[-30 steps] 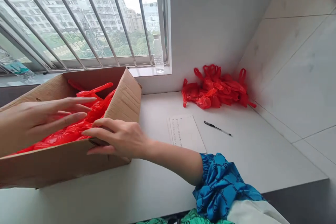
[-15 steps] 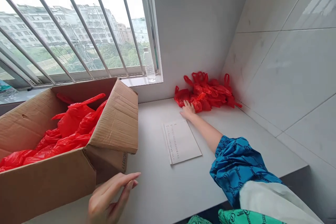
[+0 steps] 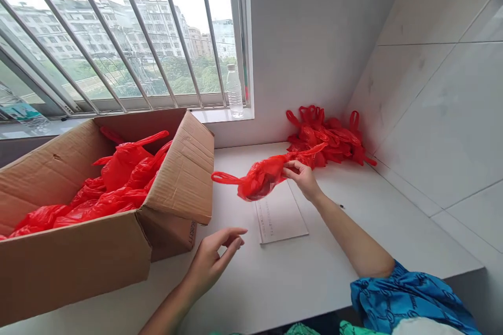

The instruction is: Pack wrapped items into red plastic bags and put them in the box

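Note:
My right hand (image 3: 302,177) grips a red plastic bag (image 3: 261,177) by its side, lifted above the counter. One loop handle of the bag sticks out to the left, and something inside makes it bulge; I cannot make out the contents. Beneath it lies a white sheet or booklet (image 3: 283,215) with printed rows, partly covered by the bag. Over the counter in front of the box, my left hand (image 3: 220,254) is empty, thumb and fingers apart. Behind my right hand, a heap of red plastic bags (image 3: 330,136) rests against the wall.
A large open cardboard box (image 3: 74,267) on the left holds several red bags (image 3: 126,167), its near flap (image 3: 184,167) leaning out over the counter (image 3: 251,282). Clear bottles (image 3: 234,91) stand or lie on the sill of the barred window. A small dark object (image 3: 341,207) lies on the right.
My right hand has taken a red bag from the heap and drawn it left and nearer. My left hand has moved forward and right, its fingers opening a little. The view has shifted slightly.

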Tool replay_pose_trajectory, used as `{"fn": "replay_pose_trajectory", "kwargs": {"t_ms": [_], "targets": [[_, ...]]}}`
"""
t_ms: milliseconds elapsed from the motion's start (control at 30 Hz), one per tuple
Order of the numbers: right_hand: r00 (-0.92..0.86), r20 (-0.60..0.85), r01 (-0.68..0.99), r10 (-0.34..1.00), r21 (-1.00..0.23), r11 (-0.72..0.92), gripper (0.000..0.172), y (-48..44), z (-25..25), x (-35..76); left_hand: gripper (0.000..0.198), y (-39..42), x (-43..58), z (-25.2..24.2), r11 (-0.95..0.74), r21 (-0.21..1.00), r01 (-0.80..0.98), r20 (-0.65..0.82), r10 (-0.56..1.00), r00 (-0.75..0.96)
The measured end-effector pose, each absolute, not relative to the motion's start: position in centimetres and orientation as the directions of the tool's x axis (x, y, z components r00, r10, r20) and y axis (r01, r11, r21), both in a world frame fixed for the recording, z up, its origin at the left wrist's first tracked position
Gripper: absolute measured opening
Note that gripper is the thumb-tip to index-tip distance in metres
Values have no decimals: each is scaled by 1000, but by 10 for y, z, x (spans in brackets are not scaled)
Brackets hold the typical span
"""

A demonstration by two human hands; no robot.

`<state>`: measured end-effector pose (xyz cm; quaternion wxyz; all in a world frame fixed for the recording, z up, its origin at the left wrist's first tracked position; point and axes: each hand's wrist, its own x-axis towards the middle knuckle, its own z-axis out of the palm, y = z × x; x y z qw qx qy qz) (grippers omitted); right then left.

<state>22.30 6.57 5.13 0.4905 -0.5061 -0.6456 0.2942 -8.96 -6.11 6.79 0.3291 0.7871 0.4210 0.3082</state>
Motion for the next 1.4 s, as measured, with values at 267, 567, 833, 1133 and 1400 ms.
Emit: {"fn": "replay_pose_trajectory", "kwargs": {"t_ms": [267, 567, 833, 1133, 1400], "targets": [[-87, 266, 563, 960, -782, 267, 30, 13, 34, 235, 40, -34, -72, 49, -256, 821, 510, 35, 915, 403], [-220, 315, 752, 923, -548, 366, 18, 1, 27, 215, 60, -13, -36, 58, -159, 621, 768, -180, 924, 337], [-231, 143, 741, 962, -616, 269, 10, 4, 26, 225, 60, 15, -41, 23, -233, 783, 577, 68, 954, 293], [-153, 517, 798, 842, -437, 414, 38, -6, 32, 196, 44, -1, -18, 30, -580, 420, 698, 546, 776, 316], [-304, 186, 902, 934, -259, 345, 70, -13, -6, 172, 63, -1, -3, -15, -566, 189, 803, 267, 816, 512]]}}
